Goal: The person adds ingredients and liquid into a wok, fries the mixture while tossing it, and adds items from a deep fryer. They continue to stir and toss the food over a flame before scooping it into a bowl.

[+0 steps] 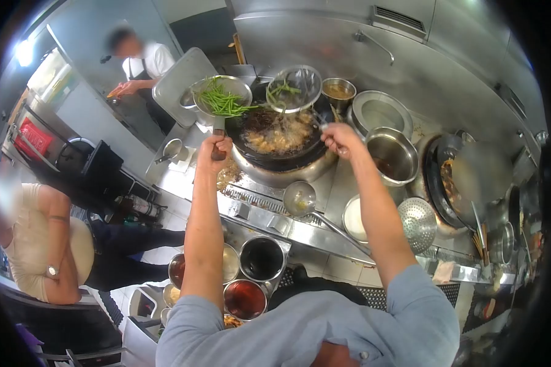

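My left hand (214, 150) is closed around the brown handle of a strainer (245, 90). A heap of green beans (217, 100) lies in its bowl, over the left edge of the wok (245, 156). My right hand (341, 140) grips the handle of a mesh skimmer (300, 74), raised over the wok's far side. A few more beans (281, 93) sit in this skimmer. Below both tools, dark oil with pale brown froth (281, 133) fills the wok. A ladle (300, 199) rests on the counter in front of the wok.
Metal pots (393, 131) and a small oil pot (338, 88) stand right of the wok. Farther right are a perforated skimmer (417, 226) and a second wok (434, 183). Seasoning containers (262, 258) sit below my arms. Two people (61, 244) (147, 67) stand at left.
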`<action>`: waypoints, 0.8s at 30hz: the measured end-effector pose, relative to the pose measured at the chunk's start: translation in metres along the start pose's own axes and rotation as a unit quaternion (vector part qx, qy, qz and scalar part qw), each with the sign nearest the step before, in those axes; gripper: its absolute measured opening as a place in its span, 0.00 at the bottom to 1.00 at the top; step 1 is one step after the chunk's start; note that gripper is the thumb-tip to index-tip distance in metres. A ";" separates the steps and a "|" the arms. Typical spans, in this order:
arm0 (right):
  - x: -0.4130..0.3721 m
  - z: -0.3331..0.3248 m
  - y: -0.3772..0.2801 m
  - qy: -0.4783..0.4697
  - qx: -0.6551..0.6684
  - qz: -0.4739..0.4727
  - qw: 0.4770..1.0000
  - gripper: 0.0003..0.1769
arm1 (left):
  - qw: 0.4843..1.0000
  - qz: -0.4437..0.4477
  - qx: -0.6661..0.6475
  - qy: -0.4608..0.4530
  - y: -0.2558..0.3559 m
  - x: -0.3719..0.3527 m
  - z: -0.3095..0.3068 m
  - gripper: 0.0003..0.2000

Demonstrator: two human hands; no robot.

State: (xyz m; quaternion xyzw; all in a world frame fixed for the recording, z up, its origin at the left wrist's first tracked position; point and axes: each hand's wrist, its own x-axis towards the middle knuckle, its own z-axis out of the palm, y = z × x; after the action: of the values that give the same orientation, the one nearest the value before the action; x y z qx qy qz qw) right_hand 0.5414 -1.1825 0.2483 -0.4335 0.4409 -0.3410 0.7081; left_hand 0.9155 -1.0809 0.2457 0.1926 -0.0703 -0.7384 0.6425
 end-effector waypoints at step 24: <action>-0.019 0.004 0.003 0.094 -0.331 -0.074 0.936 0.25 | 0.983 -0.059 -0.164 -0.067 -0.037 -0.011 0.037 0.08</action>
State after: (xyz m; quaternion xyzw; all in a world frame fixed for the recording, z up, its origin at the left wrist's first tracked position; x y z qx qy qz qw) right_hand 0.5383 -1.1633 0.2524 -0.6409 0.5601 -0.2666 0.4522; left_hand 0.8689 -1.0695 0.2686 0.0389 0.0200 -0.7875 0.6147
